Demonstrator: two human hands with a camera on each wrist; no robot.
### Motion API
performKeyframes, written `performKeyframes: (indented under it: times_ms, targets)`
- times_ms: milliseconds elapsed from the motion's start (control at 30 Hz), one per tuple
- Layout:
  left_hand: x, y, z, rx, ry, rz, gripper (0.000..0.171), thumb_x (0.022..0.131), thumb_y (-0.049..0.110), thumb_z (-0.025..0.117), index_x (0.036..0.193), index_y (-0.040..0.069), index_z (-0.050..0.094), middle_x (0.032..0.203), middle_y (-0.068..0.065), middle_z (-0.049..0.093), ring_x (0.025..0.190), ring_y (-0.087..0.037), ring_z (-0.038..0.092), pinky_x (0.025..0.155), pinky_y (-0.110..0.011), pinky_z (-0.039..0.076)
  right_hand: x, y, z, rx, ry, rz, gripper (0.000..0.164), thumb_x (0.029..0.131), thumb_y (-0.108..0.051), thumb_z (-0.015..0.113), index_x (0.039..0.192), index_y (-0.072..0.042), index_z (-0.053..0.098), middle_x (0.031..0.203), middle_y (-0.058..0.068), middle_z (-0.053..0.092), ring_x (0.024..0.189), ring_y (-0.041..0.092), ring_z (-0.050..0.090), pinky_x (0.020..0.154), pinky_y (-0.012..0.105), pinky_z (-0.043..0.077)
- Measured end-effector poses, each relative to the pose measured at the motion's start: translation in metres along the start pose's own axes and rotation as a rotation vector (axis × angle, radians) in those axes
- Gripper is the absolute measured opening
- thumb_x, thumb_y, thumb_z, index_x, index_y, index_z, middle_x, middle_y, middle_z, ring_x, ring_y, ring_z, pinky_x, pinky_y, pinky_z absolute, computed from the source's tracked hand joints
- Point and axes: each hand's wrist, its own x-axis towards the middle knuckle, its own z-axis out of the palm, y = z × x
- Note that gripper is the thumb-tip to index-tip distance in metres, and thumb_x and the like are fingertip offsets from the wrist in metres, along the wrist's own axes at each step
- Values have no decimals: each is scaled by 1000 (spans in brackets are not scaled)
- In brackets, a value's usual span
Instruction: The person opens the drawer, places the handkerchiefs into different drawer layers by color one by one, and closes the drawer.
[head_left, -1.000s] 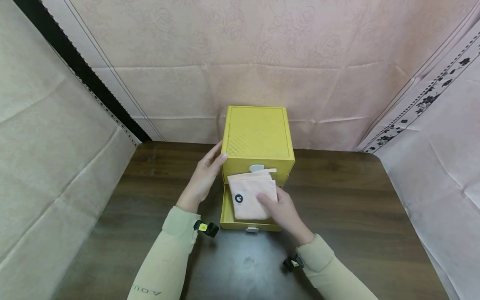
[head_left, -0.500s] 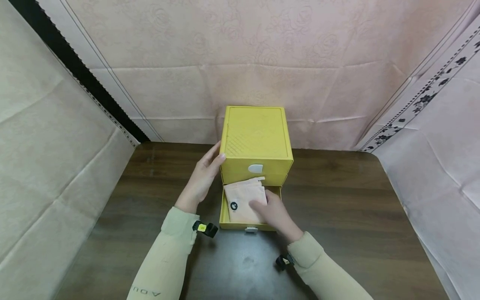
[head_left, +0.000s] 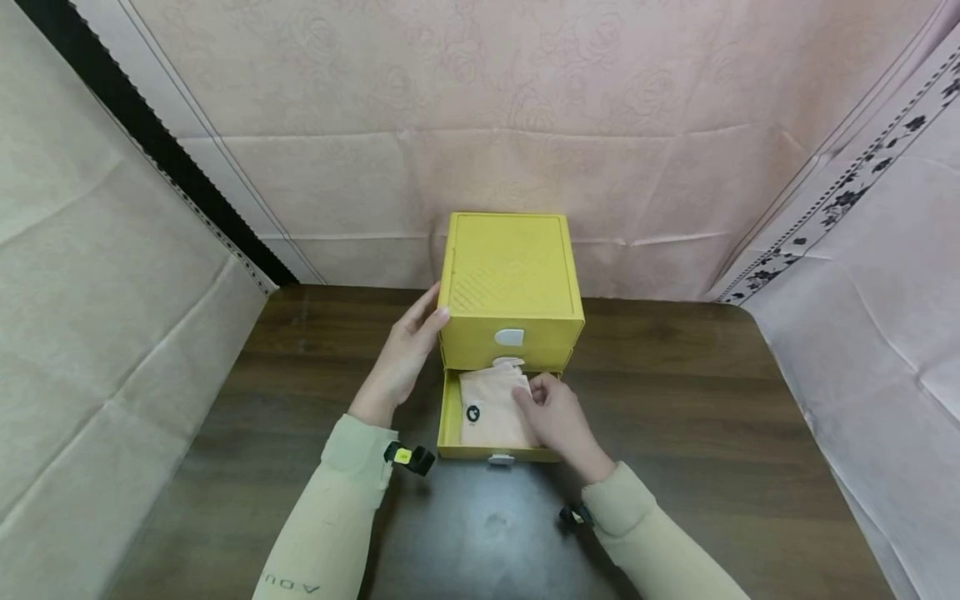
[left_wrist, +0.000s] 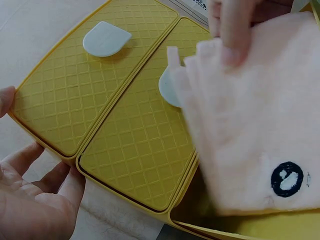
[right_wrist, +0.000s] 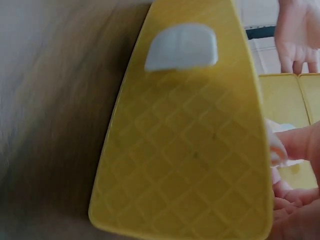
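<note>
A folded pale pink cloth [head_left: 493, 408] with a dark round emblem lies in the pulled-out bottom drawer [head_left: 450, 446] of a yellow drawer box [head_left: 513, 267]. My right hand [head_left: 558, 417] pinches the cloth's right edge between thumb and fingers. Several layered folds of the cloth [left_wrist: 250, 115] show in the left wrist view. With its fingers along the box's left side and the thumb near the front top edge, my left hand [head_left: 401, 362] steadies the box. The right wrist view shows the drawer's front [right_wrist: 185, 145] up close, which hides part of the right hand [right_wrist: 300, 200].
The upper drawers of the box are pushed in, with white pull tabs [left_wrist: 106, 39] on their fronts. A brown wooden table [head_left: 690, 433] carries the box. Pale patterned cloth sheets [head_left: 375, 175] hang behind and at both sides.
The right hand has lowered the folded cloth into the bottom drawer and nearer its front. Its fingers have curled more at the cloth's right edge. The left hand stays on the box.
</note>
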Motion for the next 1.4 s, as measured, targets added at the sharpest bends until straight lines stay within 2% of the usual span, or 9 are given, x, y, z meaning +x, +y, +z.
performKeyframes:
  times_ms: [200,367,567,733,867,1000,1100,1267,1400]
  targets:
    - [-2,0,-1,5,10,-22,59,92,54,57,147,42,36,152,11,33,138,-11,31,113,-41,25,4,1,4,-214,-17,-36,23,96,-28,61,86,-7,58,69,3,55,60,17,51,55,31,43]
    - [-3,1,-1,5,9,-20,58,93,53,56,147,42,36,152,11,33,137,-11,32,113,-41,25,8,-2,10,-333,-33,-30,23,96,-23,61,85,-3,60,71,7,58,61,20,54,55,35,46]
    - [-4,2,-1,7,10,-27,58,94,52,55,147,42,34,152,11,32,138,-10,31,113,-40,25,6,-4,11,-377,-19,-52,25,95,-23,63,88,1,63,76,13,62,66,25,59,59,41,50]
    - [-3,3,0,-16,2,-25,58,96,47,55,149,38,32,154,10,30,139,-11,29,114,-39,24,-4,-9,0,-374,49,-92,27,92,-25,67,89,1,63,72,10,59,64,26,57,55,40,47]
    - [-2,2,1,-24,-2,-20,58,95,48,56,149,38,34,153,10,30,138,-10,30,114,-38,24,-10,-13,-10,-340,95,-121,26,88,-25,71,95,0,64,75,6,58,64,21,55,57,36,47]
    - [-2,1,1,-18,2,-16,58,94,51,56,147,39,36,152,10,33,138,-10,31,114,-39,24,-13,-11,-15,-269,69,-126,31,87,-27,73,101,-1,65,84,5,63,72,19,59,64,36,51]
    - [-2,2,2,-9,4,-13,59,93,52,57,147,40,36,151,10,34,137,-11,32,113,-39,25,-13,-5,-17,-171,28,-78,37,87,-34,73,106,-3,65,87,4,65,74,17,61,64,34,51]
    - [-2,3,1,-2,7,-12,60,93,54,57,147,41,36,152,9,33,138,-12,31,114,-41,25,-15,5,-24,68,-38,37,48,85,-51,70,109,-10,65,89,6,64,72,19,62,61,33,51]
    - [-3,4,1,-4,8,-16,60,93,53,57,147,40,35,152,10,32,138,-12,31,114,-41,24,-19,10,-31,133,-50,68,53,83,-60,67,108,-13,65,89,7,64,76,21,61,62,33,50]
